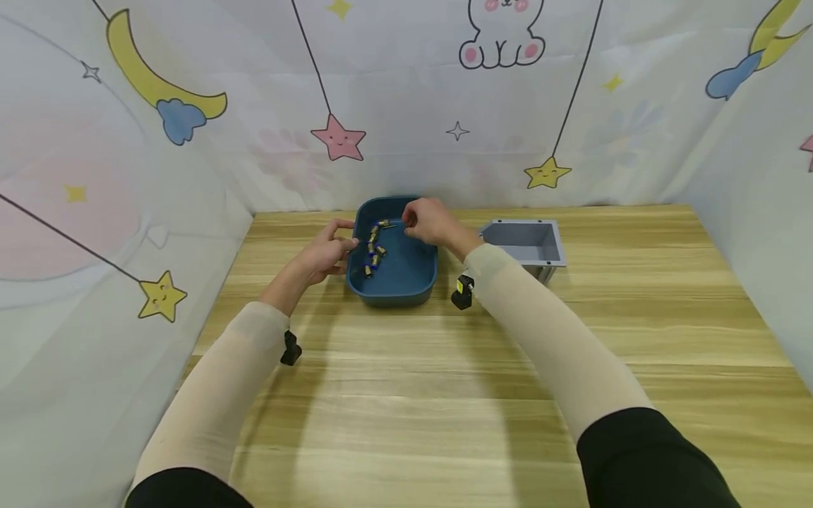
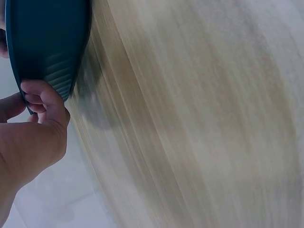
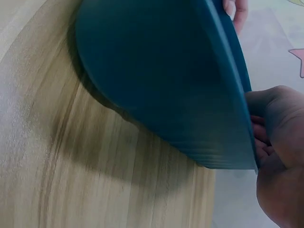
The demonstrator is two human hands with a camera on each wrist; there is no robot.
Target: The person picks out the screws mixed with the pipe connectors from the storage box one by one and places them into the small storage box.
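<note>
A dark blue plastic basin (image 1: 406, 279) stands near the back of the table. Several small brass fittings with blue rings (image 1: 372, 248) lie in a loose row along its left side, and a thin piece (image 1: 389, 226) sticks out near the top of the row. My left hand (image 1: 324, 252) holds the basin's left rim, thumb at the edge. My right hand (image 1: 432, 224) reaches over the right rim with bent fingers, its fingertips inside the basin. Whether anything is between them cannot be made out; in the right wrist view the basin wall partly hides that hand (image 3: 285, 128).
A grey rectangular box (image 1: 527, 252), open at the top, stands right of the basin, partly behind my right forearm. The wood-grain table (image 1: 394, 395) ends at a printed cloth backdrop (image 1: 406, 169) behind the basin.
</note>
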